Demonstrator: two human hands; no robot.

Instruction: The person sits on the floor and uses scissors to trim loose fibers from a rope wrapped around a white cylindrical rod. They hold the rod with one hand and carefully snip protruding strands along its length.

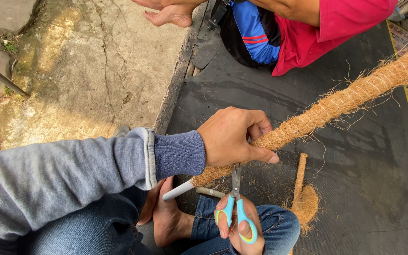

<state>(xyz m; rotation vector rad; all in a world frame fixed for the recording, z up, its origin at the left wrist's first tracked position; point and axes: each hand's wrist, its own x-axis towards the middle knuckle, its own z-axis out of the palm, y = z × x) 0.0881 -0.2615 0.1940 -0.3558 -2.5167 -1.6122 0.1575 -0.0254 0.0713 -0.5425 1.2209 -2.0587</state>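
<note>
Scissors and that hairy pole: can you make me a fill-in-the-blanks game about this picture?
1. The left hand grips a long pole wrapped in brown ____.
2. The right hand holds scissors with ____ handles.
3. The scissors' blades point ____, toward the pole.
4. A second person nearby wears a ____ shirt.

Missing words: fibre; blue; up; pink
</note>
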